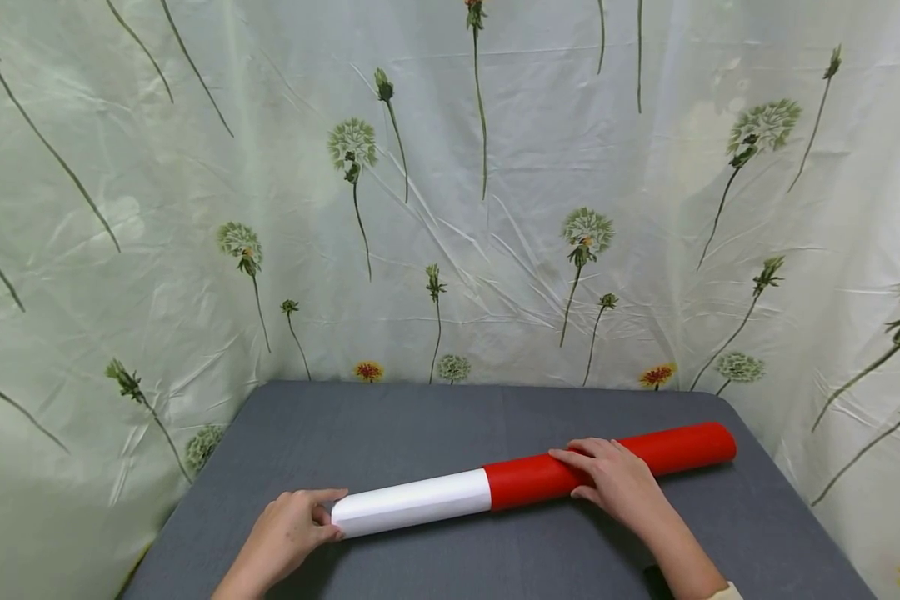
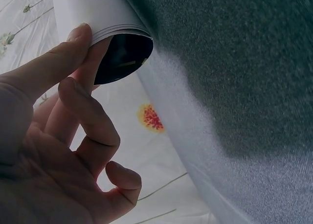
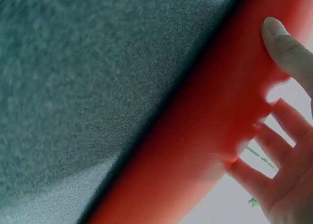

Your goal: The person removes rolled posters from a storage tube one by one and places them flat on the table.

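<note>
A long roll lies slantwise over the grey table, its left part a white roll (image 1: pixel 412 502) and its right part a wider red roll (image 1: pixel 675 450). The white one runs into the red one's left end. My left hand (image 1: pixel 288 529) pinches the white roll's open left end between thumb and fingers. In the left wrist view several thin layers show at its rim, around a dark hollow (image 2: pixel 124 57); the other fingers (image 2: pixel 93 116) are bent, off the roll. My right hand (image 1: pixel 615 483) holds the red roll from above, thumb (image 3: pixel 283 45) on the near side, fingers over the top.
The grey table (image 1: pixel 390 425) reaches back to a pale curtain (image 1: pixel 450 208) printed with dandelions, which also hangs at both sides. By the right wrist a small dark object (image 1: pixel 656 579) shows at the lower edge of the head view.
</note>
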Demonstrator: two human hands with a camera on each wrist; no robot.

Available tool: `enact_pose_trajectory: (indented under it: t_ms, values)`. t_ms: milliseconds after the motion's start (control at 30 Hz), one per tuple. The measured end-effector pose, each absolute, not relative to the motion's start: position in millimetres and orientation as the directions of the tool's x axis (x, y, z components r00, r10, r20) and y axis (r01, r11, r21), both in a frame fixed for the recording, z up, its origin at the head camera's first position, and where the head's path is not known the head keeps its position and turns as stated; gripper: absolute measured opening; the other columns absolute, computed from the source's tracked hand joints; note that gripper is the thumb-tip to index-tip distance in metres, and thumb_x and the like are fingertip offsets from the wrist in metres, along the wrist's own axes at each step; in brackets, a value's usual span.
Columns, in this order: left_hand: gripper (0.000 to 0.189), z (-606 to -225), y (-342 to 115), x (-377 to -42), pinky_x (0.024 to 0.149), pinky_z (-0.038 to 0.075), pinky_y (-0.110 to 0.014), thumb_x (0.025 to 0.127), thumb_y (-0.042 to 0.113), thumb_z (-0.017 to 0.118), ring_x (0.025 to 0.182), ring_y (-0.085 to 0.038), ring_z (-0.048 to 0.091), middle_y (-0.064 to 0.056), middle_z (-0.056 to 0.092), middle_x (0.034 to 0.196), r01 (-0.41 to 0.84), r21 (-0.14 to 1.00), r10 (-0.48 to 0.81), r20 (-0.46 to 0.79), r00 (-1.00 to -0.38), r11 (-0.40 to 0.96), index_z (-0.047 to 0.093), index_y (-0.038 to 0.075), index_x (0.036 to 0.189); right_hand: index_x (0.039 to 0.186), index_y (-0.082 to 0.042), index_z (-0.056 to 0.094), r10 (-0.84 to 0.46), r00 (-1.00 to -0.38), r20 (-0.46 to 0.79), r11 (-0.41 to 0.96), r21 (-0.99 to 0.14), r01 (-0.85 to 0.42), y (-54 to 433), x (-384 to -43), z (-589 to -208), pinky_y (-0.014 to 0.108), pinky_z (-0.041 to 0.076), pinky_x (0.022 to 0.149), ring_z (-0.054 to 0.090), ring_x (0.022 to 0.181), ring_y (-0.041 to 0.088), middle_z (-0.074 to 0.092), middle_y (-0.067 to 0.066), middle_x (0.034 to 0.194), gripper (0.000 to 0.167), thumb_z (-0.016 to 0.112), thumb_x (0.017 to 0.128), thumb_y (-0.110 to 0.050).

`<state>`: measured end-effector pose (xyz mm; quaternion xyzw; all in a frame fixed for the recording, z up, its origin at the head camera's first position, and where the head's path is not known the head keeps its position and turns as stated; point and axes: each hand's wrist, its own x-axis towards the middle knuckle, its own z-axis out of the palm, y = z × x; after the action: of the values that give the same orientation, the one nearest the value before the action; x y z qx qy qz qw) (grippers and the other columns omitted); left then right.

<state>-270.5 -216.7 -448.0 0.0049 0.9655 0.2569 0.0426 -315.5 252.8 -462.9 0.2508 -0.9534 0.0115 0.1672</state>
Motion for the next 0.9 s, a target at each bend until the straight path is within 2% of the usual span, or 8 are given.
enact_pose_trajectory:
  t_ms: [500, 900]
  values:
    - [0.049, -447, -223, -268, 0.063, 0.046, -0.03, 0.073, 0.019, 0.095, 0.064, -0.008, 0.06, 0.011, 0.072, 0.071, -0.025, 0.499, 0.016, -0.078, -0.997, 0.867, 0.081, 0.014, 0.12, 0.137, -0.033, 0.071, -0.466, -0.831, 0.303, 0.877, 0.034, -0.479, 259, -317, -462, 0.054, 0.057, 0.1, 0.069, 0.114, 0.027, 0.073, 0.004, 0.125, 0.065, 0.095, 0.077, -0.03]
    - [0.052, -448, -228, -267, 0.064, 0.048, -0.032, 0.074, 0.019, 0.094, 0.066, -0.009, 0.064, 0.009, 0.074, 0.074, -0.049, 0.505, 0.012, -0.118, -0.993, 0.862, 0.08, 0.014, 0.124, 0.138, -0.035, 0.071, -0.454, -0.844, 0.285, 0.884, 0.025, -0.466, 264, -316, -460, 0.057, 0.055, 0.103, 0.069, 0.116, 0.027, 0.073, 0.004, 0.128, 0.065, 0.095, 0.077, -0.03]
